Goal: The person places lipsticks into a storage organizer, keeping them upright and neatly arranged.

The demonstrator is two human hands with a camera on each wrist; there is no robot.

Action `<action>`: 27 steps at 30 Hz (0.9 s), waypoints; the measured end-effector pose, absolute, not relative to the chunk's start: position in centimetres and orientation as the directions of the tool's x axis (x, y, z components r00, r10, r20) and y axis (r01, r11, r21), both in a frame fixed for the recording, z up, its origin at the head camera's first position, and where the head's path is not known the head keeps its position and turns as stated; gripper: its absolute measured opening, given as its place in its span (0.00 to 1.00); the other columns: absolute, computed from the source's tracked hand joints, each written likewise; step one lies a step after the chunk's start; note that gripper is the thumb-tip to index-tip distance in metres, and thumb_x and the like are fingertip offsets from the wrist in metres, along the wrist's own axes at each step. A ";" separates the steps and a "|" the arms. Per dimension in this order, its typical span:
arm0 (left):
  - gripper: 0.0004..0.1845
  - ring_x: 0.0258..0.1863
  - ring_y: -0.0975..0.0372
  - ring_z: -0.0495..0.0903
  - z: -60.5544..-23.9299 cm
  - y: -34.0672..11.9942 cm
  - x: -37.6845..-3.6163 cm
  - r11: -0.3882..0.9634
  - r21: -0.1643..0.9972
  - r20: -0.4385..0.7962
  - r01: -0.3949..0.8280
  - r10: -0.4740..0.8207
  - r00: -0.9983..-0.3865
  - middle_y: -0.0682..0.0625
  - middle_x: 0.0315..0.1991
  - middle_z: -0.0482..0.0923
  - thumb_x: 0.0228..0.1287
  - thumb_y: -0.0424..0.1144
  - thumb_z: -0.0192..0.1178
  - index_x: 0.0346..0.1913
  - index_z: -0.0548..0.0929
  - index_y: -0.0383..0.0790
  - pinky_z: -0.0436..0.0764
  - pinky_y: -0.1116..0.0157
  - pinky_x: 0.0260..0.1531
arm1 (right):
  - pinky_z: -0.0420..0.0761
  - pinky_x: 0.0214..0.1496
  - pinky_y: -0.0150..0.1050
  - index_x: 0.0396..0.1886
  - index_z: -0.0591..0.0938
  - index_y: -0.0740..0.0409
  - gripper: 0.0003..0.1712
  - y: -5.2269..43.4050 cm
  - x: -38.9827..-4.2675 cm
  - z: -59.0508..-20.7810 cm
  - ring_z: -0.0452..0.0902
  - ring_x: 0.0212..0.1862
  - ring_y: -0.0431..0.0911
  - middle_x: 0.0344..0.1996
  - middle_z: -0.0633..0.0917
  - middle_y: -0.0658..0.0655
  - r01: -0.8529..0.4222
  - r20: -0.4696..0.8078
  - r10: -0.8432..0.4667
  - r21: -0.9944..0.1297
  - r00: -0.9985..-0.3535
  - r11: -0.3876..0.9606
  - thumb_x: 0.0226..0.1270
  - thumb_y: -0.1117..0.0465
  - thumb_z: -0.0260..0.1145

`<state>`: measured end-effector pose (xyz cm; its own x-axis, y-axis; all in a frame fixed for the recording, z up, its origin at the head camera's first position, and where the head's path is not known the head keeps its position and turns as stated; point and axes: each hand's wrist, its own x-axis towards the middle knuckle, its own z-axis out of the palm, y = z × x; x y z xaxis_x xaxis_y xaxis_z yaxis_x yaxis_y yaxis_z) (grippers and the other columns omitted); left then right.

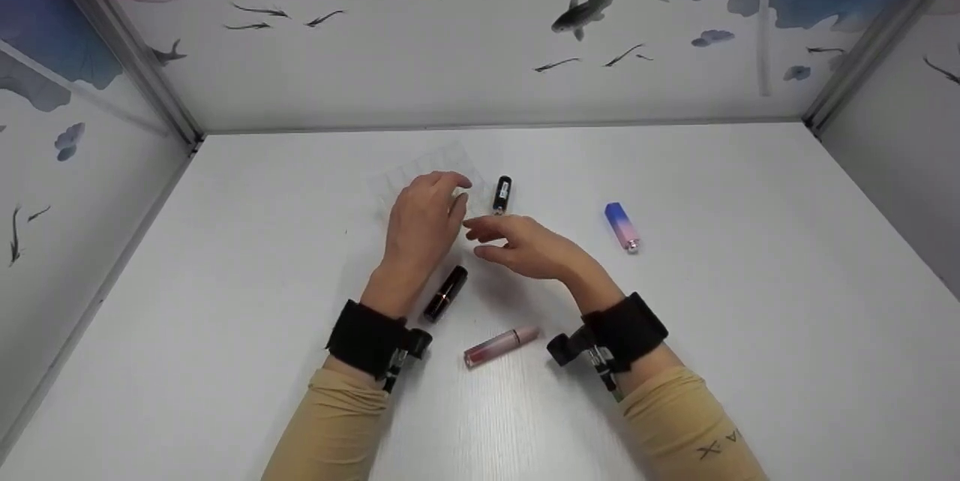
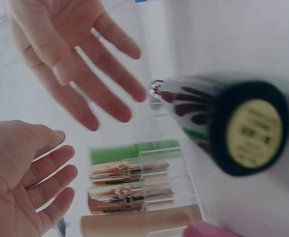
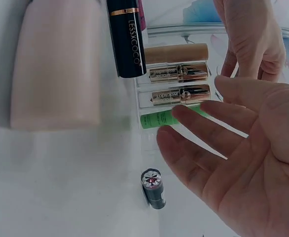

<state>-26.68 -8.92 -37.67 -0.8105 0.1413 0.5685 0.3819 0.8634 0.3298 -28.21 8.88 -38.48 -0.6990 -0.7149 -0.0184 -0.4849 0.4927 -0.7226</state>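
My left hand hovers over the near part of a clear compartment tray, its fingers loosely bent around nothing. Beside it my right hand also holds nothing, with its fingers relaxed and pointing left. In the right wrist view, the tray carries a green tube, two gold tubes and a tan tube. A small black tube with a jewelled end lies just beyond my right fingertips. Near my left wrist is a black lipstick with a gold band.
A pink lip gloss tube lies between my forearms. Off to the right is a blue-and-pink lipstick. Part of a bright pink item shows at the bottom of the left wrist view. Printed panels wall the table.
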 end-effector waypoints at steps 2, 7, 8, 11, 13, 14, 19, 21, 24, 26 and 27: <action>0.05 0.40 0.54 0.86 -37.2 -8.7 -26.3 0.857 0.340 0.543 0.388 0.158 -0.825 0.48 0.42 0.88 0.68 0.35 0.62 0.44 0.85 0.42 0.84 0.59 0.39 | 0.75 0.68 0.54 0.69 0.72 0.65 0.26 9.2 -28.1 -38.3 0.78 0.65 0.57 0.62 0.81 0.65 -0.506 -0.059 -0.739 -0.692 -0.671 0.515 0.75 0.61 0.58; 0.06 0.37 0.56 0.85 -35.6 -8.2 -25.2 0.857 0.349 0.338 0.379 0.262 -0.904 0.50 0.40 0.88 0.70 0.38 0.60 0.43 0.85 0.43 0.83 0.57 0.35 | 0.78 0.65 0.52 0.67 0.75 0.63 0.24 10.1 -27.5 -38.0 0.80 0.62 0.55 0.59 0.83 0.63 -0.533 -0.155 -0.759 -0.624 -0.632 0.571 0.74 0.59 0.59; 0.06 0.38 0.56 0.85 -35.3 -8.1 -25.0 0.859 0.345 0.277 0.377 0.291 -0.916 0.50 0.40 0.88 0.70 0.38 0.59 0.43 0.85 0.43 0.84 0.56 0.37 | 0.78 0.65 0.51 0.66 0.76 0.62 0.24 10.3 -27.4 -38.0 0.80 0.62 0.55 0.58 0.84 0.63 -0.537 -0.168 -0.760 -0.613 -0.628 0.579 0.74 0.59 0.60; 0.06 0.43 0.54 0.85 -34.6 -7.9 -24.3 0.863 0.335 0.100 0.378 0.366 -0.925 0.49 0.41 0.87 0.69 0.37 0.58 0.43 0.85 0.42 0.83 0.55 0.42 | 0.78 0.64 0.51 0.65 0.78 0.61 0.24 10.9 -26.9 -37.7 0.81 0.61 0.54 0.58 0.84 0.62 -0.553 -0.193 -0.762 -0.582 -0.619 0.596 0.72 0.59 0.62; 0.07 0.42 0.54 0.85 -34.5 -7.8 -24.0 0.861 0.331 0.016 0.386 0.403 -0.915 0.49 0.41 0.87 0.69 0.36 0.57 0.43 0.84 0.41 0.83 0.55 0.42 | 0.78 0.64 0.50 0.64 0.79 0.61 0.24 11.4 -26.5 -37.6 0.81 0.60 0.54 0.57 0.84 0.61 -0.570 -0.205 -0.763 -0.554 -0.613 0.607 0.69 0.59 0.64; 0.07 0.41 0.53 0.85 -34.4 -7.7 -23.8 0.861 0.325 -0.019 0.391 0.419 -0.908 0.48 0.41 0.87 0.68 0.35 0.57 0.43 0.84 0.41 0.83 0.56 0.42 | 0.78 0.63 0.50 0.63 0.79 0.61 0.25 11.7 -26.3 -37.5 0.81 0.60 0.53 0.57 0.85 0.61 -0.576 -0.213 -0.763 -0.543 -0.610 0.612 0.68 0.59 0.66; 0.10 0.37 0.57 0.80 -34.4 -7.5 -23.0 0.876 0.304 -0.252 0.375 0.454 -0.855 0.47 0.42 0.86 0.65 0.38 0.61 0.46 0.83 0.41 0.79 0.61 0.38 | 0.78 0.60 0.48 0.60 0.81 0.59 0.26 13.0 -25.4 -37.5 0.79 0.55 0.51 0.55 0.85 0.57 -0.573 -0.253 -0.741 -0.498 -0.622 0.651 0.63 0.58 0.71; 0.13 0.36 0.60 0.77 -34.5 -7.4 -22.7 0.892 0.288 -0.339 0.348 0.435 -0.834 0.48 0.42 0.84 0.63 0.43 0.65 0.47 0.83 0.41 0.77 0.63 0.36 | 0.78 0.58 0.46 0.59 0.82 0.59 0.26 13.4 -25.0 -37.5 0.78 0.53 0.50 0.54 0.85 0.56 -0.571 -0.258 -0.734 -0.488 -0.629 0.660 0.61 0.57 0.73; 0.20 0.35 0.61 0.76 -34.6 -7.1 -22.4 0.917 0.252 -0.416 0.310 0.392 -0.821 0.50 0.42 0.83 0.57 0.53 0.70 0.45 0.83 0.43 0.75 0.62 0.34 | 0.77 0.56 0.44 0.58 0.82 0.58 0.27 13.8 -24.4 -37.6 0.77 0.51 0.50 0.53 0.85 0.56 -0.575 -0.251 -0.729 -0.476 -0.637 0.666 0.59 0.55 0.74; 0.24 0.35 0.62 0.76 -34.7 -6.9 -22.2 0.929 0.226 -0.436 0.294 0.367 -0.822 0.51 0.41 0.83 0.52 0.58 0.73 0.43 0.83 0.44 0.75 0.63 0.33 | 0.77 0.56 0.43 0.56 0.83 0.58 0.27 13.9 -24.1 -37.7 0.77 0.50 0.50 0.51 0.85 0.56 -0.587 -0.240 -0.733 -0.466 -0.637 0.662 0.58 0.54 0.75; 0.25 0.34 0.62 0.76 -34.8 -6.8 -22.1 0.932 0.220 -0.442 0.288 0.358 -0.823 0.52 0.40 0.83 0.49 0.59 0.74 0.42 0.83 0.44 0.75 0.63 0.33 | 0.77 0.56 0.43 0.56 0.83 0.59 0.27 13.9 -23.9 -37.7 0.77 0.50 0.50 0.51 0.85 0.56 -0.594 -0.234 -0.735 -0.460 -0.636 0.660 0.58 0.54 0.75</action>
<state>-22.13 -6.76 -34.81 -0.8226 0.3581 -0.4418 0.2876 0.9321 0.2200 -23.94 13.91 -37.73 -0.6359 -0.7355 -0.2340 -0.5939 0.6599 -0.4602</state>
